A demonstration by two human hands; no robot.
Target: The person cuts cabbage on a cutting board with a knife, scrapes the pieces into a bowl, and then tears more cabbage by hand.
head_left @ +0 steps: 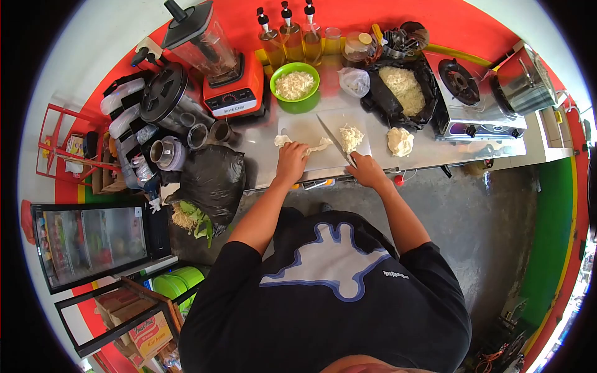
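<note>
From where I stand, I see the knife (334, 138) above the pale board (359, 117), in the right hand (368, 171) of the person. This hand is closed around the handle, with the fingers curled together. The left hand (292, 163) is at the near edge of the board, its fingers bent and close together on the pale strip (320, 147). If it pinches the strip or only presses it, I cannot tell.

One part is already cut: a small chopped heap (351, 138) lies on the board, just to the right of the blade. The green bowl (300, 107) behind the board also has chopped pale food (295, 84) in it. The strip at the left hand looks not yet chopped, and the pale lump (400, 142) to the right of the board seems whole. So I judge the work is partly done.

The long axis of the knife goes in a slant, from the handle at near right to the tip at far left. The tip points away from the person.
</note>
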